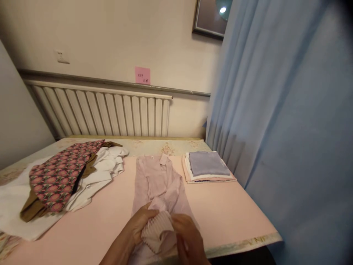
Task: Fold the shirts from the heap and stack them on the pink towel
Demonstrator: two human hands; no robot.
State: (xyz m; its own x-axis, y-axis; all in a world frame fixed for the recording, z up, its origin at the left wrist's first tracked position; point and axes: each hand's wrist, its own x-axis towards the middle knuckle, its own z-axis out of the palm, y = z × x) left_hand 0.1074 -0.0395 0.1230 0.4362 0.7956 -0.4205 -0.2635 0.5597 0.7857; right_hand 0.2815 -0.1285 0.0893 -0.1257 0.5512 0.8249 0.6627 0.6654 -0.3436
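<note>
A pale mauve knit top (150, 180) lies spread on the pink cloth in front of me, its neckline toward the wall and a paper tag (163, 159) at the collar. Near the table's front edge, my left hand (142, 221) grips a bunched sleeve, thumb on top. My right hand (189, 233) is closed on the other side of the sleeve's ribbed cuff (157, 230). The cuff is raised between both hands and curls open toward me. Some fingers of each hand are hidden behind the fabric or blurred.
Folded clothes (208, 163) are stacked at the right, a grey-blue one on top. To the left lies a loose heap with a red floral garment (62, 173) and white clothing (106, 167). A blue curtain (275, 92) hangs along the right; a radiator (110, 110) stands behind.
</note>
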